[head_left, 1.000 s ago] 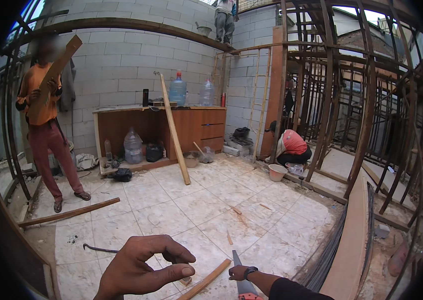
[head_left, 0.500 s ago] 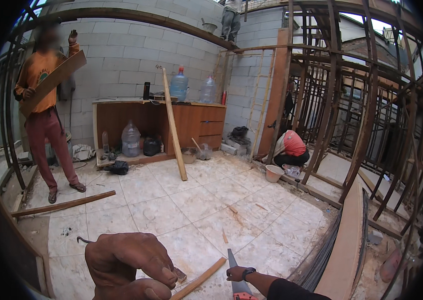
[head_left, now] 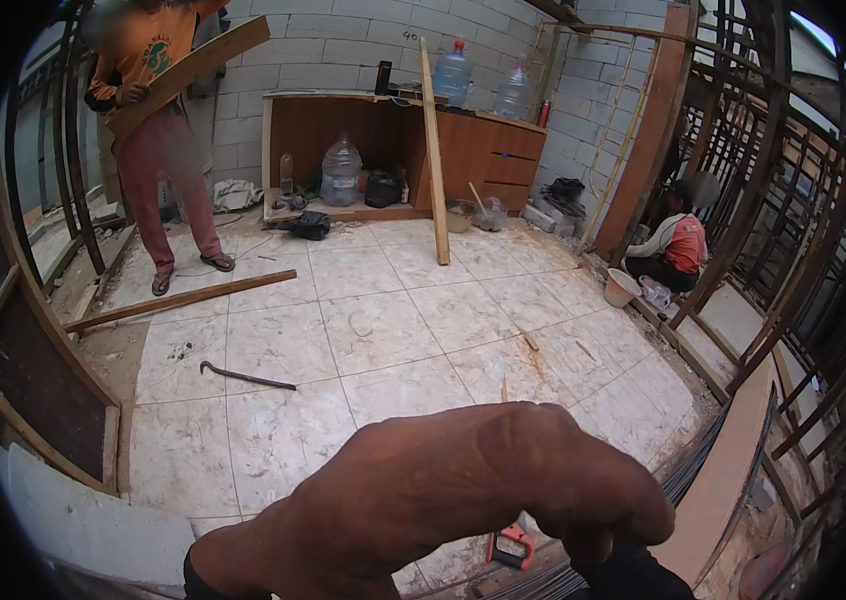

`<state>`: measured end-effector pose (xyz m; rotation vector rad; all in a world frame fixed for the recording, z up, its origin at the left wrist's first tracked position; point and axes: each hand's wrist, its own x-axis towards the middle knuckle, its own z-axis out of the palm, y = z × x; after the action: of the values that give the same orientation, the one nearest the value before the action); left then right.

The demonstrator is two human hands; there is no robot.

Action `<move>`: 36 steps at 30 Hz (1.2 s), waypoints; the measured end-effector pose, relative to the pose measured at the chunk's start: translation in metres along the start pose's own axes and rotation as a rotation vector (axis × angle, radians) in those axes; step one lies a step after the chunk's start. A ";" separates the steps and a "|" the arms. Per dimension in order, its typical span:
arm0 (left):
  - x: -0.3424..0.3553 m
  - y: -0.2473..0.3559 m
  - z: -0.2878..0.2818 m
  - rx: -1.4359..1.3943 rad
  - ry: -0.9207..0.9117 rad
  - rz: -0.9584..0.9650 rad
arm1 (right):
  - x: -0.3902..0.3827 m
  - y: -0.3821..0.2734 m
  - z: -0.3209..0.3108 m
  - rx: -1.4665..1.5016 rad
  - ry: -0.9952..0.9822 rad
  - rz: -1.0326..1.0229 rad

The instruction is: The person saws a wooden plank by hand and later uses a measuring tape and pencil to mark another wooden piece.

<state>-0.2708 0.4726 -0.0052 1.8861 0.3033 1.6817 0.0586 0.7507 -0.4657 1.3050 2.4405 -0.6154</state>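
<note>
My left hand (head_left: 433, 480) fills the lower middle, very close to the camera. Its fingers curl down and inward; what they hold, if anything, is hidden. Of my right arm, a dark sleeve (head_left: 638, 575) shows below the left fingertips, while the right hand is hidden. A handsaw's red and black handle (head_left: 510, 547) shows on the tiles under my left hand, its blade covered from view. A dark hooked pry bar (head_left: 248, 377) lies on the floor to the left.
A person in orange (head_left: 158, 60) holds a board (head_left: 193, 75) at far left. Another person (head_left: 681, 245) crouches by a bucket (head_left: 620, 288) at right. A plank (head_left: 433, 150) leans on the wooden cabinet (head_left: 503, 150). A wood strip (head_left: 183, 300) and a pale board (head_left: 718, 490) lie around.
My left hand has moved right and closer to the camera. My right hand, earlier over the saw, is now hidden. The view has shifted, bringing the whole pry bar into sight.
</note>
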 end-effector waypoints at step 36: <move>-0.044 -0.041 0.015 -0.020 0.024 -0.198 | -0.040 -0.008 -0.025 0.003 0.038 0.067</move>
<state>-0.2551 0.4782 -0.0654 1.7606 0.4654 1.5694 0.0718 0.7308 -0.4241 1.4056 2.4162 -0.5819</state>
